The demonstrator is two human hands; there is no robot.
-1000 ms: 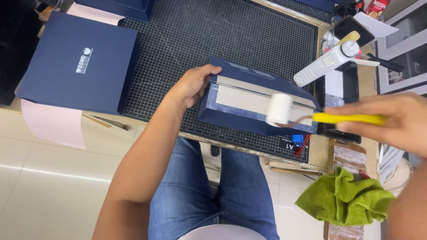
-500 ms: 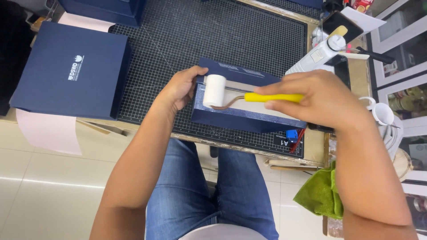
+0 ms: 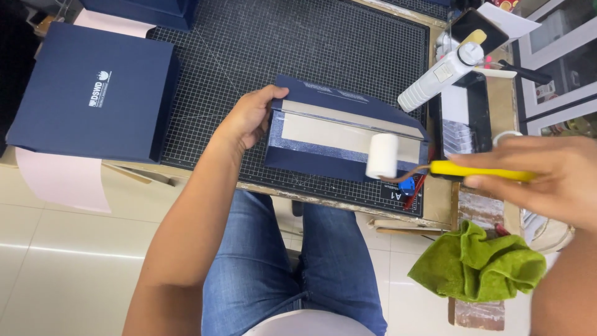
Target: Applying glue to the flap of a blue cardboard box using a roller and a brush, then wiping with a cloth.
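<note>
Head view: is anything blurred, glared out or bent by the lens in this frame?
Head view: lighting is even and soft; the left hand on the navy box is sharp, as is the white roller. The right hand on the yellow handle looks slightly soft at the frame edge. Mild sheen on the floor tiles; the cutting mat grid bows a little.

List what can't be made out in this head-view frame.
- Right hand: its grip on the yellow roller handle blurs with motion; the frame edge cuts the wrist.
- Box: the left hand covers its left end.
- Tray: contents are too small to tell, partly behind the glue bottle.
- Blue item below the roller: too small to identify.
</note>
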